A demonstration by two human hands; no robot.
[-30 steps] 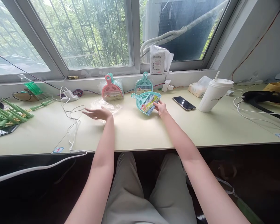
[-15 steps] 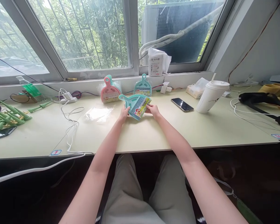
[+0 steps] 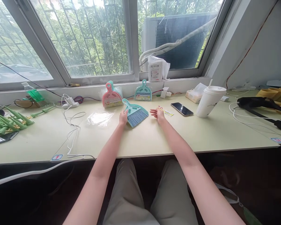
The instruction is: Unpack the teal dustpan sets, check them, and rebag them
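Note:
A teal dustpan and brush set [image 3: 137,117] is tilted above the desk, its blue bristles facing me. My left hand [image 3: 123,117] grips its left edge. To the right of it, my right hand [image 3: 157,114] is apart from the set with its fingers spread. A yellow printed card [image 3: 169,113] lies on the desk just beyond that hand, partly hidden by it. Behind stand a pink dustpan set [image 3: 111,97], with others stacked at its back, and another teal dustpan set [image 3: 143,92] with its card on.
Clear plastic wrapping [image 3: 100,118] lies left of my left hand. At the right are a phone [image 3: 182,109], a tissue pack [image 3: 195,93] and a white lidded cup [image 3: 210,101]. White cables [image 3: 72,131] cross the desk at the left, near green plant-like pieces [image 3: 11,122].
The printed card has come off the front of the teal set and now lies to the right. My right hand has let go of it and opened; the left still holds the set.

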